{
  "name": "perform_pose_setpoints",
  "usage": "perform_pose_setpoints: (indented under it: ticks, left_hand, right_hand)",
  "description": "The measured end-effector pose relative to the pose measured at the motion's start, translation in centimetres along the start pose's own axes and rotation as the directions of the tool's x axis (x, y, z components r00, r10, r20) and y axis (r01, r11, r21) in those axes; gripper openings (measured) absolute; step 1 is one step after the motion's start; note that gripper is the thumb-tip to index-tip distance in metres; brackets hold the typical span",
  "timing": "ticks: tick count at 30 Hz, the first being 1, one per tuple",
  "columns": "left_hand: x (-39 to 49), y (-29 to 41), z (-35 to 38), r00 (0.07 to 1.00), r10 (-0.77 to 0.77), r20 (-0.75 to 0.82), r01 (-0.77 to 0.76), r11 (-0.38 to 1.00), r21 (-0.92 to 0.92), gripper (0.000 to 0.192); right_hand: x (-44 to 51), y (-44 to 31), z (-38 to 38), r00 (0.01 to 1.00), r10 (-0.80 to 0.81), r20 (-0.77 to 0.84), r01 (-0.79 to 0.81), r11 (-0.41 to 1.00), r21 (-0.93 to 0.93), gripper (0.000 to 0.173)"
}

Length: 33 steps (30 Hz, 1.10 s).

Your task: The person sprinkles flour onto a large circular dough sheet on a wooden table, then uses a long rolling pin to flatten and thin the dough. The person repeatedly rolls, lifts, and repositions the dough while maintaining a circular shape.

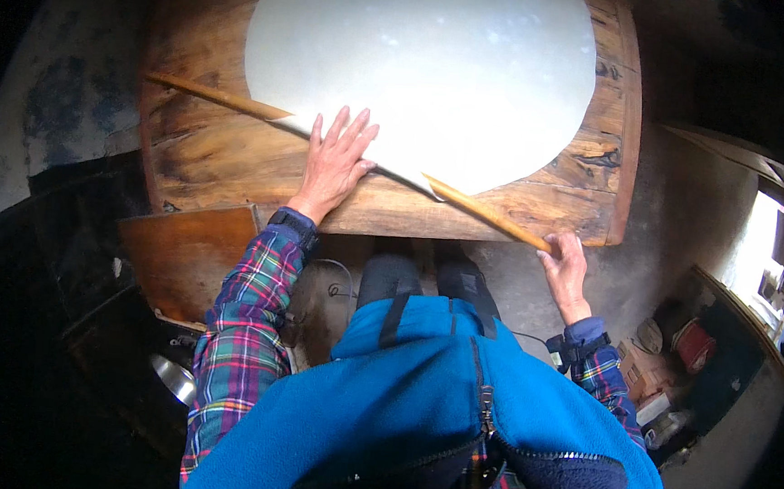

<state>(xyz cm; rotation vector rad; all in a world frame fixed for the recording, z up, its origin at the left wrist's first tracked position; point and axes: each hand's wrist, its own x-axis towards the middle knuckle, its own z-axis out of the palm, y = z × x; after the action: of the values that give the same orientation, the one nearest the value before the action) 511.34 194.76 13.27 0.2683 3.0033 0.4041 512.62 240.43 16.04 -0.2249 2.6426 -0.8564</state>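
Note:
A large round sheet of rolled-out dough [418, 62] lies on a wooden board [200, 156]. Its near left edge is wrapped around a long, thin wooden rolling pin [489, 214], which slants from the board's left edge down to the near right. My left hand [338, 152] rests palm down on the wrapped part, fingers a little apart, with the thumb along the pin. My right hand [563, 263] grips the pin's near right end, just past the board's front edge. The pin's left end is held by no hand.
A reddish-brown wooden panel [186, 257] stands at the left below the board. A shiny metal bowl [174, 379] is at the lower left. Boxes [639, 371] and a red item [693, 345] lie at the lower right, near a wall. A thin cable [342, 272] runs by my legs.

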Motion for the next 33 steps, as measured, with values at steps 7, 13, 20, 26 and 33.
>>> perform_pose_setpoints:
  ticks: [7, 13, 20, 26, 33]
  left_hand:
    - [1.8, -1.2, 1.0, 0.997, 0.038, 0.073, -0.048, 0.989, 0.139, 0.068]
    - [18.2, -0.9, -1.9, 0.967, 0.104, -0.235, -0.071, 0.987, 0.145, 0.063]
    - [13.9, -3.0, -2.5, 0.968, 0.174, -0.181, -0.157, 0.982, 0.101, 0.071]
    - [24.3, -4.4, -1.9, 0.973, 0.231, 0.012, -0.226, 0.939, 0.26, 0.085]
    - [32.2, -10.7, -4.6, 0.921, 0.374, -0.111, -0.364, 0.926, 0.101, 0.078]
  right_hand:
    - [-2.0, 0.9, -0.9, 0.983, -0.144, -0.117, 0.14, 0.989, -0.04, 0.045]
    - [0.9, 0.0, -3.4, 0.958, -0.135, -0.253, 0.117, 0.99, -0.083, 0.038]
    - [9.5, -7.0, -2.0, 0.915, -0.208, -0.346, 0.213, 0.977, -0.025, 0.035]
    - [21.4, -15.4, 1.5, 0.867, -0.383, -0.32, 0.389, 0.92, -0.047, 0.048]
    - [32.8, -17.3, 3.8, 0.857, -0.395, -0.33, 0.304, 0.906, -0.294, 0.059]
